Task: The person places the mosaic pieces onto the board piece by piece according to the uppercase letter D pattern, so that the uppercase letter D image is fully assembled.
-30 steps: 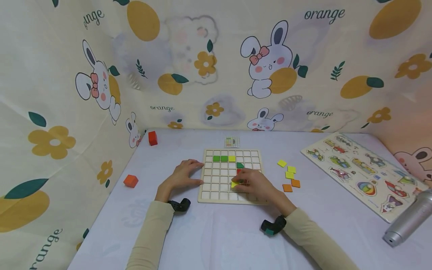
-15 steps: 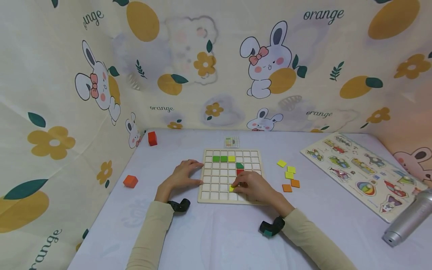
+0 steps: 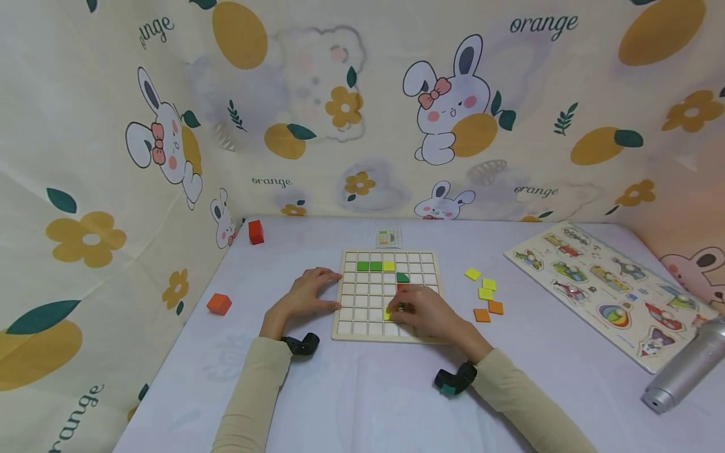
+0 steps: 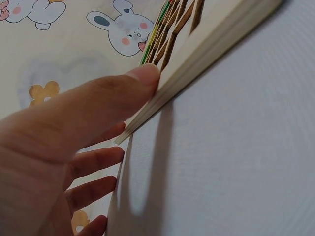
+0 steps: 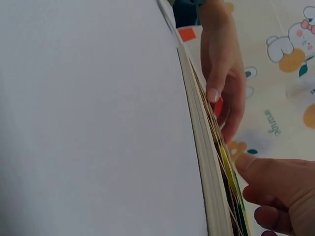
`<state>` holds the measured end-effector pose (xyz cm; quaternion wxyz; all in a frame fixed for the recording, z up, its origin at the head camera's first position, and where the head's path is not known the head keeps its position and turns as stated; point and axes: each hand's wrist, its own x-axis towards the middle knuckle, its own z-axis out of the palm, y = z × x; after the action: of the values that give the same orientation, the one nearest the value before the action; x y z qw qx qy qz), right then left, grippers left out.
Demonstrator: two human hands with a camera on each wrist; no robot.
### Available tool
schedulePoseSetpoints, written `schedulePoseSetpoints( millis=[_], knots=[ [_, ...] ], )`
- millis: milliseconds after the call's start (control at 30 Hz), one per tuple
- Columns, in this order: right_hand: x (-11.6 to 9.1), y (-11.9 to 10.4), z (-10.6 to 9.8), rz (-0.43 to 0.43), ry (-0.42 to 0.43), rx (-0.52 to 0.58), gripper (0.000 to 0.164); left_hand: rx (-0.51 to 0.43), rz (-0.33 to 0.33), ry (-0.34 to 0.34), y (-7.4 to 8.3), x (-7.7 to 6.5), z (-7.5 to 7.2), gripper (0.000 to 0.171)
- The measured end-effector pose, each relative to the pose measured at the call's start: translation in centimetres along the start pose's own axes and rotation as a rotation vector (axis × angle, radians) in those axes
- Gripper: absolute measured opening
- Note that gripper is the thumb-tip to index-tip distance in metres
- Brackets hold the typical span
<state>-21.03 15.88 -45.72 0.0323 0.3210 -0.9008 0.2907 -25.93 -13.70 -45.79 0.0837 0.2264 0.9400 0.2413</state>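
A wooden grid board (image 3: 362,335) lies on the table before me. My left hand (image 3: 308,294) rests at its left edge, fingers relaxed; in the left wrist view the thumb (image 4: 145,76) touches the rim. My right hand (image 3: 427,311) pinches a small yellow tile (image 3: 387,314) over the lower middle cells, its far side hidden by the fingers. Near the top of the grid sit two green tiles (image 3: 369,267) beside a yellow tile (image 3: 388,267). Farther down are a green piece with a rounded corner (image 3: 402,277) and a red tile (image 3: 402,286), partly covered by the right hand.
Loose yellow tiles (image 3: 485,294) and orange tiles (image 3: 482,315) lie right of the board. A small pattern card (image 3: 389,238) is behind it. Two red blocks (image 3: 219,304) stand at the left. A picture puzzle board (image 3: 612,296) and a silver cylinder (image 3: 685,365) occupy the right side.
The yellow tile at my right fingertips has shifted slightly left and now looks more tilted. My left hand keeps its place on the board edge.
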Motion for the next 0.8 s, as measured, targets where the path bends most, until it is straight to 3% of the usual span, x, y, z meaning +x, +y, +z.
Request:
schedulePoseSetpoints(
  millis=[133,400,800],
  knots=[
    [-0.2,0.2,-0.6,0.054,-0.002,0.039,0.015,-0.004,0.001,-0.001,0.0,0.0,0.0,0.068],
    [-0.9,1.4,-2.2,0.071,0.041,0.047,0.014,0.006,0.001,0.005,0.1,0.0,0.0,0.068],
    [-3.4,3.6,-5.5,0.112,0.165,0.007,0.016,0.013,-0.005,0.022,0.3,-0.1,0.0,0.067]
  ],
)
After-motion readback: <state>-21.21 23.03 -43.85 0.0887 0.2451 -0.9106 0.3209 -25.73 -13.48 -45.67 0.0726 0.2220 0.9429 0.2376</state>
